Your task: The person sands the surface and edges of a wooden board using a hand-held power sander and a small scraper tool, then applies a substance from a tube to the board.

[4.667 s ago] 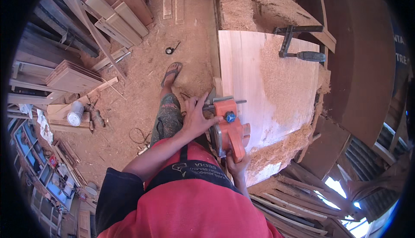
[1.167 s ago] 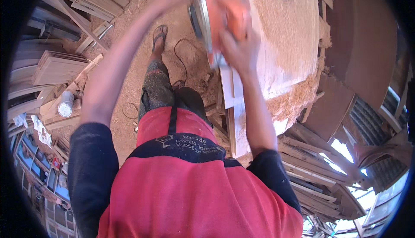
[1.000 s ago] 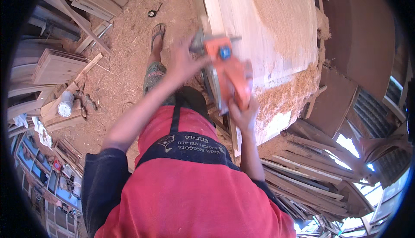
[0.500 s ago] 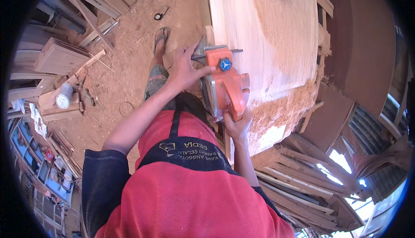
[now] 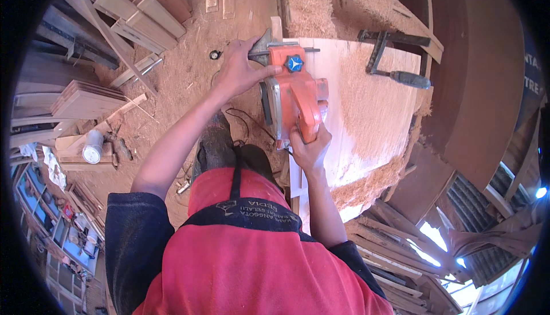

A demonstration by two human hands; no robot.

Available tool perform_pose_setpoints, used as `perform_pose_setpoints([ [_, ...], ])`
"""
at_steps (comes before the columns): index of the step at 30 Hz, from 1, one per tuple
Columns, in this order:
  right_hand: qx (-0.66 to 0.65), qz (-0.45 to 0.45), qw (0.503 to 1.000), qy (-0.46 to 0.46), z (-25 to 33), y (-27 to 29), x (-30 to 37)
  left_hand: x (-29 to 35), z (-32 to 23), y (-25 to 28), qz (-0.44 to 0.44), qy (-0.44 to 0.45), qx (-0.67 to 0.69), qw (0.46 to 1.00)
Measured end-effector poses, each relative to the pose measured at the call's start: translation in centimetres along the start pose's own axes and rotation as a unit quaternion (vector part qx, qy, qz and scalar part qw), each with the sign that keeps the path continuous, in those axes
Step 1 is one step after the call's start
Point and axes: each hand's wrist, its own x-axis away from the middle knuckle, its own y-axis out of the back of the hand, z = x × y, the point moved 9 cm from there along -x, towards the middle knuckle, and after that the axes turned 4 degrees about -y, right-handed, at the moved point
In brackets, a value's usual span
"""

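An orange electric planer (image 5: 296,102) rests on the near edge of a wide pale wooden board (image 5: 366,103). My left hand (image 5: 239,70) grips the planer's front knob at its far end. My right hand (image 5: 309,149) is closed around the rear handle. Heaps of wood shavings (image 5: 375,94) cover the right part of the board. The planer's black cord (image 5: 243,121) trails down to the left beside my leg.
A metal clamp (image 5: 395,63) lies on the board's far right. Stacked planks (image 5: 132,11) and timber offcuts lie at the left. A white can (image 5: 91,146) stands on a wood block. The sawdust-covered floor (image 5: 177,91) is below. Corrugated sheets (image 5: 470,240) are at lower right.
The planer, raised high in both hands a second ago, has come down onto the board and slid forward along its edge. Both hands keep their hold.
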Motion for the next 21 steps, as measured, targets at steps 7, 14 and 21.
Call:
perform_pose_setpoints([
  [7, 0.008, -0.022, 0.999, 0.035, 3.5, -2.1, -7.1, -8.2, 1.8, 2.7, -0.020, -0.017, 0.034, 0.999],
  [14, 0.015, -0.012, 0.994, 0.110, 4.9, -4.2, -11.8, -13.1, 1.7, 5.8, -0.030, -0.052, -0.004, 0.998],
  [21, 0.024, 0.000, 0.986, 0.163, 0.9, 1.5, 2.8, 1.7, -3.1, 0.3, 0.078, 0.005, 0.035, 0.996],
])
